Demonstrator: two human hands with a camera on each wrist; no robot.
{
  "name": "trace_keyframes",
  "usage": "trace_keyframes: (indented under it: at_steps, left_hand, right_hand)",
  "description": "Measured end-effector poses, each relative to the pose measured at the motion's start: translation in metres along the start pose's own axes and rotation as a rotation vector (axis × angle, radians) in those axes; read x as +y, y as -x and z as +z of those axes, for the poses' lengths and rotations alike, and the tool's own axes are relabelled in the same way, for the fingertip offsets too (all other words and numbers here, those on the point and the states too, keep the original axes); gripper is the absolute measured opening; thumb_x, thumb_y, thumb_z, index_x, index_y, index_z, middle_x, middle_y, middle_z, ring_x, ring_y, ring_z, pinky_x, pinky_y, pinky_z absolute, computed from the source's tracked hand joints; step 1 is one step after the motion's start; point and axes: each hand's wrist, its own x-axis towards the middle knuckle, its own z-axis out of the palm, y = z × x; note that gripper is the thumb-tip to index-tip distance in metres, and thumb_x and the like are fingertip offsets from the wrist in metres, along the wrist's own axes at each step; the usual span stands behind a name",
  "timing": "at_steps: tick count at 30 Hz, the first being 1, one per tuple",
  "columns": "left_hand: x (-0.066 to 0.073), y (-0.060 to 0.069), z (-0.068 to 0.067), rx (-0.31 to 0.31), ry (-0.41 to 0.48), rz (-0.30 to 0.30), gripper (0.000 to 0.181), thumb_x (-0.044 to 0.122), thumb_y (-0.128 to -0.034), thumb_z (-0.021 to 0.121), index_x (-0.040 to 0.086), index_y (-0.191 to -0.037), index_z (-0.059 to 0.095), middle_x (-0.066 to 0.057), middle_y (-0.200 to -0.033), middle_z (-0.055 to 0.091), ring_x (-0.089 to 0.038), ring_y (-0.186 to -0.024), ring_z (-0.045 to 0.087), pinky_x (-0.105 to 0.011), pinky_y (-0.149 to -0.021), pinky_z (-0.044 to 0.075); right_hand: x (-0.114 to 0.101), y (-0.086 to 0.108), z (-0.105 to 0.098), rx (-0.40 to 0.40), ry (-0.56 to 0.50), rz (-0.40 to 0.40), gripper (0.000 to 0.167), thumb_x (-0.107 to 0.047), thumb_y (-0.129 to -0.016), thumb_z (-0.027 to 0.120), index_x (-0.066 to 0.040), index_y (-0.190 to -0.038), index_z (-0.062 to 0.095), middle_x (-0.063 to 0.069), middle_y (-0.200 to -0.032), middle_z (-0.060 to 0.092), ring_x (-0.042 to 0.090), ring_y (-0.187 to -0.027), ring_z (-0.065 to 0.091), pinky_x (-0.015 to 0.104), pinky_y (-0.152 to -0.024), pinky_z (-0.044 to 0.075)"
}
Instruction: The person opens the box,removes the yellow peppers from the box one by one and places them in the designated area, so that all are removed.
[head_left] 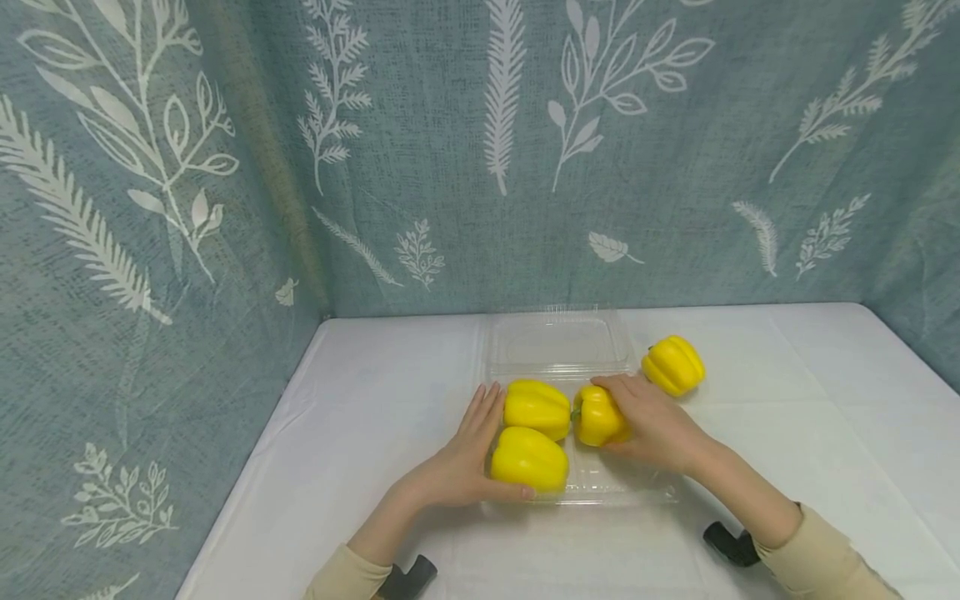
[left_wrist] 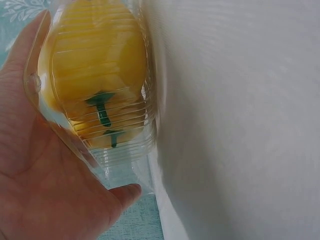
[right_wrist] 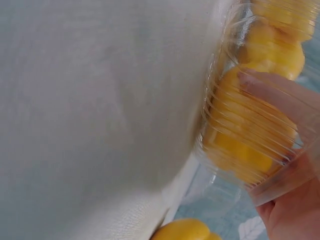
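Observation:
A clear plastic clamshell container lies with its lid folded back. Two yellow bell peppers sit side by side in its left part. My left hand rests along the container's left side, fingers fairly straight and thumb at the front edge. In the left wrist view, green stems show through the ribbed wall. My right hand grips another yellow bell pepper inside the container's right part, its stem toward the left. Through the plastic, the right wrist view shows this held pepper between thumb and fingers.
One more yellow bell pepper lies on the white tablecloth, right of the lid. A blue-green leaf-patterned curtain hangs behind the table and at its sides. Black wrist devices are under the forearms.

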Motion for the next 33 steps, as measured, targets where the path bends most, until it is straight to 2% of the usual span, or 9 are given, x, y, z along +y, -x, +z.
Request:
trace_keyframes:
  at_steps: [8,16,23,33]
  left_hand:
    - [-0.0004,0.0000,-0.0003,0.005,-0.003,0.004,0.127,0.055,-0.0744,0.079,0.009,-0.156,-0.006,-0.009,-0.162,-0.014,-0.018,-0.145,-0.021,-0.053,-0.116,0.003]
    - [-0.0001,0.0002,-0.0002,0.006,0.001,0.005,0.127,0.055,-0.0743,0.079,0.009,-0.156,-0.006,-0.010,-0.162,-0.014,-0.017,-0.145,-0.022,-0.053,-0.116,0.003]
    - [0.0015,0.0002,-0.0018,0.005,0.000,0.000,0.127,0.055,-0.0741,0.079,0.009,-0.156,-0.006,-0.009,-0.162,-0.013,-0.017,-0.145,-0.022,-0.053,-0.116,0.004]
    - [0.0021,0.0013,-0.0032,-0.001,-0.002,0.001,0.128,0.056,-0.0736,0.079,0.008,-0.156,-0.007,-0.009,-0.162,-0.015,-0.017,-0.145,-0.021,-0.052,-0.116,0.004]
  right_hand:
    - [0.0001,-0.0016,0.0017,-0.013,0.000,0.023,0.076,-0.018,-0.068,0.088,-0.003,-0.132,0.049,0.013,-0.127,0.058,0.033,-0.116,0.053,0.052,-0.101,0.041]
    - [-0.0007,-0.0013,0.0022,-0.014,0.005,0.061,0.075,-0.028,-0.067,0.089,-0.007,-0.129,0.053,0.010,-0.124,0.059,0.030,-0.113,0.055,0.049,-0.098,0.044]
    - [-0.0040,-0.0008,-0.0007,0.015,0.027,0.055,0.073,-0.033,-0.065,0.091,-0.008,-0.124,0.055,0.007,-0.118,0.060,0.027,-0.106,0.058,0.046,-0.092,0.049]
    - [-0.0076,0.0007,-0.0063,0.043,0.037,0.036,0.073,-0.030,-0.064,0.092,-0.006,-0.122,0.057,0.007,-0.115,0.061,0.028,-0.105,0.058,0.047,-0.093,0.049]
